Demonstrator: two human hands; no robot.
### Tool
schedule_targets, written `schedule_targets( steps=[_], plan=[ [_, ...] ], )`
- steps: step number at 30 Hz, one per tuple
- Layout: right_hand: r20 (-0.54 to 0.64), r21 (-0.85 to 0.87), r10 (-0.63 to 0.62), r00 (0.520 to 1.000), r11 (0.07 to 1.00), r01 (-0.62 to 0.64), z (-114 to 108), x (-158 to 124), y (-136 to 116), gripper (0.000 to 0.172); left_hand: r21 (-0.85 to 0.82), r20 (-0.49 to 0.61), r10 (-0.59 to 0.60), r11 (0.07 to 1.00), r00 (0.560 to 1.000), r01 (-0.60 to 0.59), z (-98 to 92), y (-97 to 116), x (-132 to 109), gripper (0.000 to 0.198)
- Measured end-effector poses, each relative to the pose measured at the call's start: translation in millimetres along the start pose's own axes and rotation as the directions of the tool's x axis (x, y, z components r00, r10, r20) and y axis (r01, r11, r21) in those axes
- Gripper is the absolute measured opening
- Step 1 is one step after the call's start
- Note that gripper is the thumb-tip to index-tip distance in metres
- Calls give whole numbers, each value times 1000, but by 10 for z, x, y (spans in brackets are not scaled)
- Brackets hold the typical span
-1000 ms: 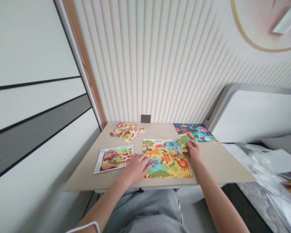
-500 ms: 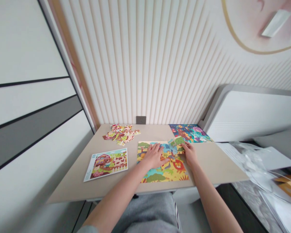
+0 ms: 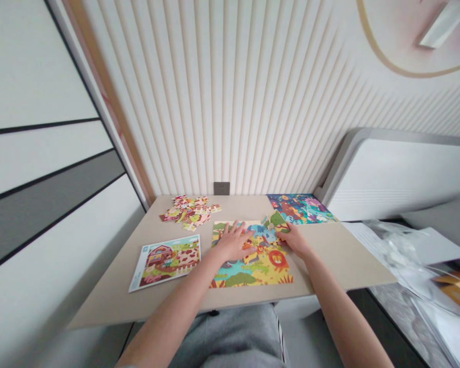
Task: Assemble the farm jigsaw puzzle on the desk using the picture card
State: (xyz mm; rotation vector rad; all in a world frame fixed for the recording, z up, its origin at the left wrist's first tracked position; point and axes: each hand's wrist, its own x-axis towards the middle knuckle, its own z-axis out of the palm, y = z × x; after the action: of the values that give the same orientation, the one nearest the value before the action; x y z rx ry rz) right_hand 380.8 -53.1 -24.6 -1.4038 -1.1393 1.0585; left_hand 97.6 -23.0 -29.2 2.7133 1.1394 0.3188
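An animal jigsaw puzzle [image 3: 253,273] in yellow, green and blue lies on the table in front of me, mostly joined. My left hand [image 3: 233,243] rests flat on its upper left part with the fingers spread. At the upper right corner, my right hand [image 3: 293,239] pinches a green corner section of puzzle pieces [image 3: 279,220], which is tilted up from the rest. The fingertips of that hand are partly hidden behind the section. Left of the puzzle lies a farm picture card [image 3: 170,260] showing a barn and a cow.
A pile of loose jigsaw pieces [image 3: 191,210] lies at the back left of the table [image 3: 337,260]. A dark blue jigsaw [image 3: 302,208] is at the back right. Beyond the table's right edge are papers and clear plastic wrapping [image 3: 394,250]. A socket [image 3: 221,188] is on the wall.
My right hand has tilted the green corner section further upright and moved slightly left. My left hand has shifted a little left, its fingers more spread. The view has moved slightly.
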Motion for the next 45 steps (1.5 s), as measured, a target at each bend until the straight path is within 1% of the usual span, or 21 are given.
schedule_targets(
  steps=[2, 3, 6, 8, 10, 13, 17, 19, 21, 24, 27, 30, 33, 36, 38, 45],
  plan=[
    [-28, -14, -36, 999, 999, 35, 27, 53, 39, 39, 13, -19, 4, 1000, 1000, -4, 4, 1, -20, 73],
    [-41, -24, -58, 997, 998, 57, 39, 70, 57, 38, 16, -21, 24, 1000, 999, -24, 3, 6, -26, 71],
    [-79, -69, -124, 989, 991, 118, 68, 91, 94, 34, 9, -11, 149, 989, 989, -149, -10, 24, -26, 61],
    [-100, -103, -155, 983, 984, 145, 80, 97, 100, 31, 2, -11, 208, 978, 978, -208, -23, 29, -21, 56],
    [-122, -127, -167, 978, 980, 152, 81, 109, 98, 29, -1, -23, 217, 976, 976, -217, -30, 26, -16, 54],
    [-162, -137, -153, 975, 982, 131, 39, 130, 89, 28, -5, -29, 208, 978, 978, -208, -30, 19, -12, 52],
    [-244, -90, -107, 964, 992, 87, -98, 110, 65, 29, -10, -52, 191, 981, 980, -192, -30, 32, -15, 50],
    [-267, -59, -100, 958, 994, 87, -148, 66, 39, 31, -23, -79, 187, 982, 979, -189, -39, 45, -19, 51],
    [-275, -31, -110, 955, 994, 106, -142, 8, 6, 35, -52, -110, 187, 980, 976, -194, -47, 53, -21, 54],
    [-250, 9, -124, 960, 991, 130, -14, -80, -39, 42, -115, -146, 169, 976, 975, -186, -46, 50, -17, 61],
    [-151, 5, -129, 980, 991, 131, 197, -145, -67, 41, -177, -166, 116, 973, 979, -145, -29, 29, -5, 65],
    [-33, -87, -208, 978, 975, 205, 381, -179, -96, 38, -271, -200, 64, 955, 978, -118, -15, 3, 12, 66],
    [20, -178, -300, 954, 938, 298, 484, -193, -140, 37, -396, -238, 1, 913, 971, -98, -7, -7, 49, 62],
    [80, -215, -346, 935, 910, 355, 521, -203, -179, 38, -479, -249, -42, 874, 968, -86, -1, 17, 111, 46],
    [100, -220, -350, 931, 905, 364, 521, -209, -190, 41, -500, -243, -51, 862, 969, -80, 2, 49, 152, 38],
    [52, -210, -317, 947, 924, 321, 466, -203, -158, 47, -554, -211, -40, 828, 977, -86, -33, 133, 164, 36]
  ],
)
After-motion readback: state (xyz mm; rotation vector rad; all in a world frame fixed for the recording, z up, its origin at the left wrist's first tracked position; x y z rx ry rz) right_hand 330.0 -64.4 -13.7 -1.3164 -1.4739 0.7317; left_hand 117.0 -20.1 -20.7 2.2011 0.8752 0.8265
